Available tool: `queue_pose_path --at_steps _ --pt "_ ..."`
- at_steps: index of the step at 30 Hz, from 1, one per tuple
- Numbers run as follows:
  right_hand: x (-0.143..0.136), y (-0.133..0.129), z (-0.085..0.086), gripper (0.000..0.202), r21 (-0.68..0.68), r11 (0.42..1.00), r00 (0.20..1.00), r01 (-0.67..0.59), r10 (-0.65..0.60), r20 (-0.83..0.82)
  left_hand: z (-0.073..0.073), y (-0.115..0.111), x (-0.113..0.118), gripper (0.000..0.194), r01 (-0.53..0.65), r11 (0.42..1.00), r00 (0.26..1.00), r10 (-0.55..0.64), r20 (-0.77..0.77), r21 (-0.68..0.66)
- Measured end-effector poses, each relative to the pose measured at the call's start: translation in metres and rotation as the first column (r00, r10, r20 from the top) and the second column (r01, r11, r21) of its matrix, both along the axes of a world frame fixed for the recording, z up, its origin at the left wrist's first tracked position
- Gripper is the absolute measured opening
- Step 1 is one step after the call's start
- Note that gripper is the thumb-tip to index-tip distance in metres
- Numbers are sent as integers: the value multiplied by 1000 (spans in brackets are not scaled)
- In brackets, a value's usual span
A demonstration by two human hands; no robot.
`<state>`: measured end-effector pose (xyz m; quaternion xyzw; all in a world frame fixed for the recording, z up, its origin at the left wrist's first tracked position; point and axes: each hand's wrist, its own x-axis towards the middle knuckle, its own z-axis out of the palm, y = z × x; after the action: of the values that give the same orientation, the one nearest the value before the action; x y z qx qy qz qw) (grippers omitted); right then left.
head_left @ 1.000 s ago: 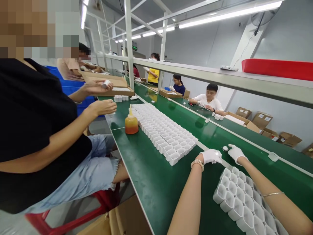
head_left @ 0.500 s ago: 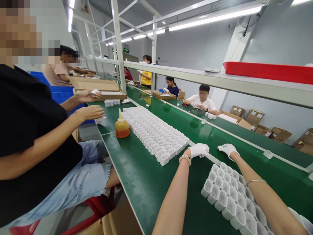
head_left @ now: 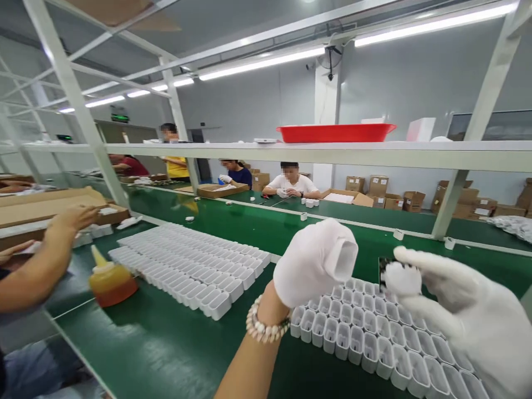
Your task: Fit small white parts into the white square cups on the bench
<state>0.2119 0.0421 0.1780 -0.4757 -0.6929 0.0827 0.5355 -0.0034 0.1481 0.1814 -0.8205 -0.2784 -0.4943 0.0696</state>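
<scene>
My gloved left hand (head_left: 305, 263) is closed around a small white plastic housing (head_left: 344, 260), its open end facing right. Pinched between the thumb and fingers of my gloved right hand (head_left: 461, 305) is a small circuit board (head_left: 386, 271), dark with a blurred white part on it. A gap separates the board from the housing. Below both hands stands a block of white open-topped housings (head_left: 369, 343) in close rows. Left of my left wrist, a larger block of similar white housings (head_left: 191, 266) covers part of the green table.
A yellow-capped squeeze bottle (head_left: 110, 277) with amber liquid stands at the left, near a co-worker's arm (head_left: 45, 266) and cardboard box (head_left: 45, 208). A white shelf rail (head_left: 233, 151) crosses ahead, bearing a red tray (head_left: 336, 133). Several co-workers sit beyond the green belt (head_left: 224, 221).
My view has turned right. Both hands have come up closer to the camera; a white housing now shows in my left hand and a circuit board in my right.
</scene>
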Motion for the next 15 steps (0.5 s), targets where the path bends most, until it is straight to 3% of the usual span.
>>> queue_pose_path --at_steps 2,4,10,15 --pt "8 -17 -13 42 106 994 996 35 -43 75 3 -19 10 10 120 989 991 -116 -62 81" --pt "11 -20 -21 44 161 987 994 -11 -7 112 5 -31 19 9 183 966 980 -165 -112 181" --pt "13 -5 -21 49 189 978 996 -86 79 42 -3 -27 36 13 137 951 985 -100 -144 279" --pt "14 1 -22 48 185 976 991 -118 104 86 -9 -22 43 10 123 962 988 -94 -126 244"
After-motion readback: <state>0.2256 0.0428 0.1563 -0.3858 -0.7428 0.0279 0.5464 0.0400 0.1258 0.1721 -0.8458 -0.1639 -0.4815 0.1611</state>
